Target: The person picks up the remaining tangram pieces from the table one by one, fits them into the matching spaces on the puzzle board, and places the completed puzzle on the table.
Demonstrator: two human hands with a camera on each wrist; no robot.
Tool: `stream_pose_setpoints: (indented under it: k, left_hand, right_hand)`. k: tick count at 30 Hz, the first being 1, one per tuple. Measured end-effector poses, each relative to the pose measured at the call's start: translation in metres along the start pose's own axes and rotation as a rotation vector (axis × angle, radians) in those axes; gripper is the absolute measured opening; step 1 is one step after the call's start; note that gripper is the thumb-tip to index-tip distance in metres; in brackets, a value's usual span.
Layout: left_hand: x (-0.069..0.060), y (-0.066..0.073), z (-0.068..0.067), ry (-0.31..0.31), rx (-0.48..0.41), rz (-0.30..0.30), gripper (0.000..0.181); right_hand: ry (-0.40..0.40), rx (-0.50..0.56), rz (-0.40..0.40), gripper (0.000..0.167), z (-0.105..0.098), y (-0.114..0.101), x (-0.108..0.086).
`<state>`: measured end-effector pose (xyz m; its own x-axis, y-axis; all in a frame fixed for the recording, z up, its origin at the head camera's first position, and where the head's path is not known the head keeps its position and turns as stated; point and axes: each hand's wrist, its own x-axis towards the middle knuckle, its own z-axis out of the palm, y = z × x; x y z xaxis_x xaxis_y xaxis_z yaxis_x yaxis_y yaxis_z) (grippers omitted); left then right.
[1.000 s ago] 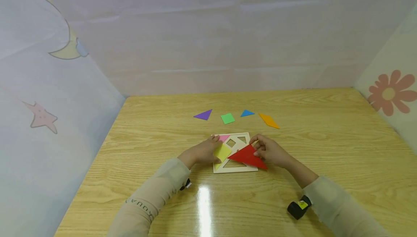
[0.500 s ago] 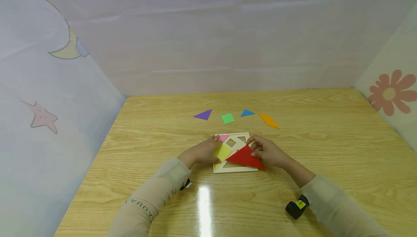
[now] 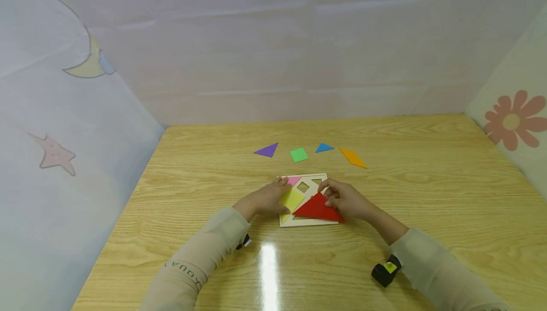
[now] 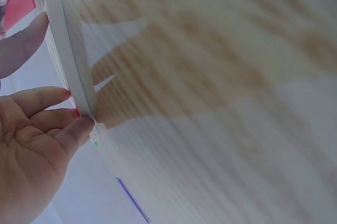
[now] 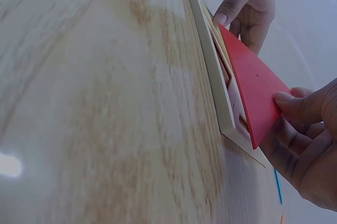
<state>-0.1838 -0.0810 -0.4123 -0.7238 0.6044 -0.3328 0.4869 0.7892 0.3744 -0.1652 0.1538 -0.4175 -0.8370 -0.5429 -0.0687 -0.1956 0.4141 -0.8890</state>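
A red triangle piece (image 3: 318, 208) is pinched at its upper right by my right hand (image 3: 345, 198). It hangs tilted over the large slot in the lower part of a pale wooden tangram board (image 3: 333, 222), and in the right wrist view the red triangle (image 5: 250, 79) stands raised off the tray. My left hand (image 3: 270, 198) rests on the board's left side, its fingers fairly straight at the edge in the left wrist view. Beside that hand a yellow triangle (image 3: 293, 199) lies in the board. A pink triangle (image 3: 294, 180) sits in the top left corner, partly covered by the fingers.
Behind the board lie a purple triangle (image 3: 267, 150), a green square (image 3: 298, 155), a blue triangle (image 3: 324, 147) and an orange parallelogram (image 3: 353, 157). The wooden table (image 3: 205, 159) meets patterned cloth walls at the back and sides.
My right hand has moved slightly left with the red triangle, bringing it further over the board's large slot and closer to the yellow piece. The left hand stays where it was.
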Motion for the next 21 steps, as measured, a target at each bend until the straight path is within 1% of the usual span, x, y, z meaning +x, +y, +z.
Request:
stream_pose_setpoints:
  k: [4, 9, 21]
  left_hand:
    - [-0.0017, 0.0014, -0.0012, 0.009, 0.019, 0.013, 0.070]
    - [-0.0032, 0.0024, -0.0028, 0.017, 0.012, 0.023, 0.069]
    - [-0.0027, 0.0028, -0.0026, 0.012, 0.028, 0.017, 0.068]
  right_hand:
    - [0.006, -0.029, -0.008, 0.028, 0.0016, -0.0008, 0.0002]
    - [0.004, -0.044, -0.039, 0.027, 0.0025, -0.0017, 0.0002]
    - [-0.003, -0.099, -0.038, 0.029, 0.0082, 0.0013, 0.0040]
